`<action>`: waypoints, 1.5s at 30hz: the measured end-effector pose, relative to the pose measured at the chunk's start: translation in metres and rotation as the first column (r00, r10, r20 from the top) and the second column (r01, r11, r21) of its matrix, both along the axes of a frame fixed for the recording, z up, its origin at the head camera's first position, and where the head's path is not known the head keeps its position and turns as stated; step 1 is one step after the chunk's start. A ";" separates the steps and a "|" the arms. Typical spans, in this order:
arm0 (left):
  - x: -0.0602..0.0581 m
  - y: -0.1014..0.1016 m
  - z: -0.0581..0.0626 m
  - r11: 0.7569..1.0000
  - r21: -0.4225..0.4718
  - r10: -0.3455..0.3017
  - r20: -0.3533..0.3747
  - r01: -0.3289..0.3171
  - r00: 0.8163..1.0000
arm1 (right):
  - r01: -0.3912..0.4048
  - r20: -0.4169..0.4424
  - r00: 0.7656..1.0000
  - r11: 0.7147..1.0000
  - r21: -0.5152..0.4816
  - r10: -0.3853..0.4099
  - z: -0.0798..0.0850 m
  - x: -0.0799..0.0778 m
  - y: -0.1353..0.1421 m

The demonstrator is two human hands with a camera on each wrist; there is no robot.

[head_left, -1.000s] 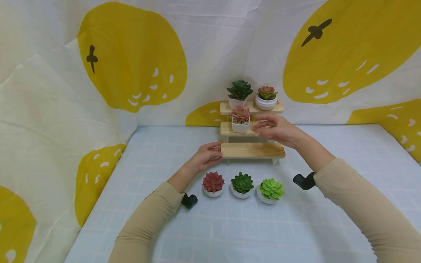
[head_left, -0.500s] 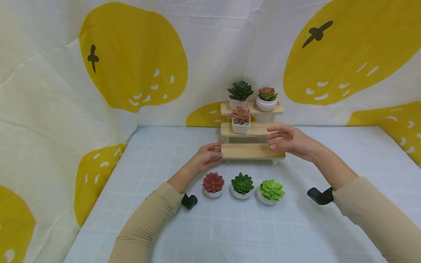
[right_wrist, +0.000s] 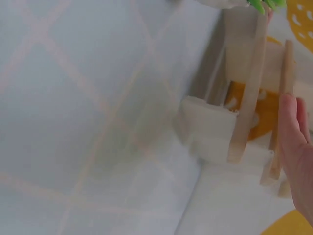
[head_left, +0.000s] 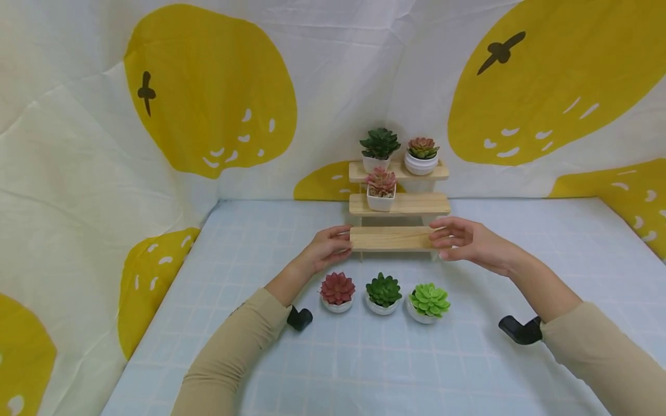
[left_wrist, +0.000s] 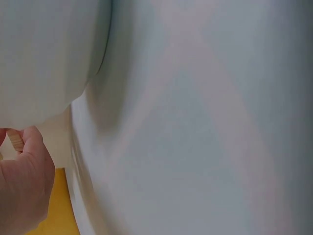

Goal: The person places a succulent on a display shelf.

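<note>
Wooden plant stand: we see its three tiers right of centre in the head view, the bare lowest board [head_left: 390, 238] running left to right, between our hands.
Left hand [head_left: 328, 248]: thumb and fingers pinch the board's left end.
Right hand [head_left: 476, 245]: fingers loosely bent and spread, gripping nothing; they overlap the board's right end, but whether they touch we cannot tell.
Front row: below the board, left to right, we have a red succulent [head_left: 337, 289], a dark green succulent [head_left: 383, 290] and a lime green succulent [head_left: 429, 300]; our left hand is nearest the red, our right nearest the lime.
Upper tiers: a pink succulent [head_left: 381, 184] sits left on the middle board [head_left: 424, 203]; two more succulents stand on the top board [head_left: 396, 171].
</note>
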State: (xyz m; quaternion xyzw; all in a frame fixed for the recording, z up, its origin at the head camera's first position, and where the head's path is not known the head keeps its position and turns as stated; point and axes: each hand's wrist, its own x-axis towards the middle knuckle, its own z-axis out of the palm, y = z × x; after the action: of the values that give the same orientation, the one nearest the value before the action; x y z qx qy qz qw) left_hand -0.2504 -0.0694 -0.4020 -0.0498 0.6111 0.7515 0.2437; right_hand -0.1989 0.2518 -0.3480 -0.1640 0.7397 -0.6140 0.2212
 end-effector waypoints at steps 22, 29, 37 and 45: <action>-0.002 0.001 -0.002 1.000 0.008 0.005 0.000 -0.005 1.000 | -0.127 0.037 0.991 0.992 0.012 0.126 -0.038 0.025 0.017; -0.002 0.001 -0.003 1.000 0.011 0.003 0.005 -0.004 1.000 | -0.185 0.051 0.982 0.982 0.048 0.182 -0.044 0.033 0.016; -0.002 0.000 -0.002 1.000 0.010 -0.006 0.002 0.006 1.000 | -0.217 0.039 0.976 0.971 0.096 0.215 -0.049 0.037 0.013; -0.001 0.001 -0.001 1.000 0.006 0.006 0.006 -0.006 1.000 | -0.254 0.027 0.967 0.957 0.144 0.252 -0.055 0.038 0.006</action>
State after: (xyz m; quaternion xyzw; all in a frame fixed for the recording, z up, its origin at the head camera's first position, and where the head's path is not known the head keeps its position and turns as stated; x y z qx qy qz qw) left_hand -0.2518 -0.0688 -0.4032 -0.0530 0.6079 0.7539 0.2434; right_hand -0.1611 0.2573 -0.4033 -0.2382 0.7548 -0.5254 0.3123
